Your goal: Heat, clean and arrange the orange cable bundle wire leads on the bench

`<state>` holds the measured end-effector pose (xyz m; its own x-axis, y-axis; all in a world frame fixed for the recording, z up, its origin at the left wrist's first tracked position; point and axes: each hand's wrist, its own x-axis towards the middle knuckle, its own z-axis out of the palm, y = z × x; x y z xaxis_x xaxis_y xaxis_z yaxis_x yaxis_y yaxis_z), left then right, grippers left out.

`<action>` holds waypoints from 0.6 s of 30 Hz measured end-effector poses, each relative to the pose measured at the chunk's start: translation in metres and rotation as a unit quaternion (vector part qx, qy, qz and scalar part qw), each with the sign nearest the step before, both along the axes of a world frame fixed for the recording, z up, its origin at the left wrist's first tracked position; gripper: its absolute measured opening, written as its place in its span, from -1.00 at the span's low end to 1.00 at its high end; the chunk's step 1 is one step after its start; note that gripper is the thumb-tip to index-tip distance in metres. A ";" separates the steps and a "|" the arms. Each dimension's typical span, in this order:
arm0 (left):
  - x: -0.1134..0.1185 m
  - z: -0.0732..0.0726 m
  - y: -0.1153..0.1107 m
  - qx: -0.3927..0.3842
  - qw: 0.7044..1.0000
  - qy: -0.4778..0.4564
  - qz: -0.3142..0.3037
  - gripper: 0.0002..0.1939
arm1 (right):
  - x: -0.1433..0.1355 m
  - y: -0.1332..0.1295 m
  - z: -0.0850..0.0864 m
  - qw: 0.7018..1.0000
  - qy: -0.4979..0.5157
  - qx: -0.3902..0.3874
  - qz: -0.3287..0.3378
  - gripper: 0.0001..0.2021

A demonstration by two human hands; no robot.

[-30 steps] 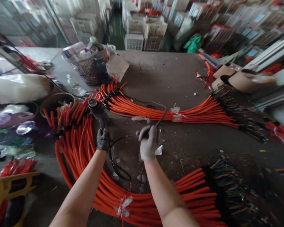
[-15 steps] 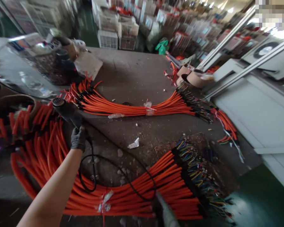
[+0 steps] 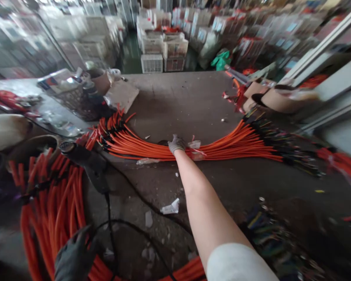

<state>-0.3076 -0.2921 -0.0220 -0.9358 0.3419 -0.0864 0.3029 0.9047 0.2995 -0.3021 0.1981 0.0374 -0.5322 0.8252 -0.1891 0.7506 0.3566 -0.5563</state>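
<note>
My right hand (image 3: 177, 144), in a grey glove, reaches across the table onto the middle of the far bundle of orange cables (image 3: 222, 149). Its fingers bend over the bundle's far side, just left of the clear tape binding. Low at the left, my left hand (image 3: 75, 255) in a dark glove is over the near orange cable bundle (image 3: 51, 207), fingers stretched and apart, close to the black cord. A black heat gun (image 3: 90, 164) rests beside and partly on the near bundle, its cord (image 3: 140, 197) looping over the table. My right arm hides part of the near bundle.
A scrap of white paper (image 3: 171, 207) lies mid-table. Cardboard rolls (image 3: 283, 99) stand at the back right, and a basket of supplies (image 3: 76, 99) at the back left. More orange cables (image 3: 339, 166) lie at the right. Stacked crates (image 3: 175, 48) fill the floor beyond.
My left hand has let go of the heat gun and come down toward me. My right hand has moved from the near bundle to the far one. The view has shifted.
</note>
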 end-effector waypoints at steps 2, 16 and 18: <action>0.020 -0.013 -0.036 -0.048 0.998 0.021 -0.031 -0.52 | -0.025 0.020 -0.021 0.998 -0.044 -0.047 0.001 -0.55; 0.056 -0.023 -0.036 0.057 0.996 0.062 0.032 -0.61 | -0.013 0.034 -0.032 0.991 -0.038 -0.045 0.120 -0.75; 0.059 -0.019 -0.030 0.053 0.996 0.057 0.053 -0.60 | -0.011 0.025 -0.024 0.992 0.001 -0.013 0.123 -0.76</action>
<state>-0.2484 -0.3224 -0.0413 -0.9688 0.2421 0.0528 0.2445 0.8987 0.3642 -0.3133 0.2229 0.0134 -0.7169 0.6660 -0.2061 0.6414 0.5144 -0.5692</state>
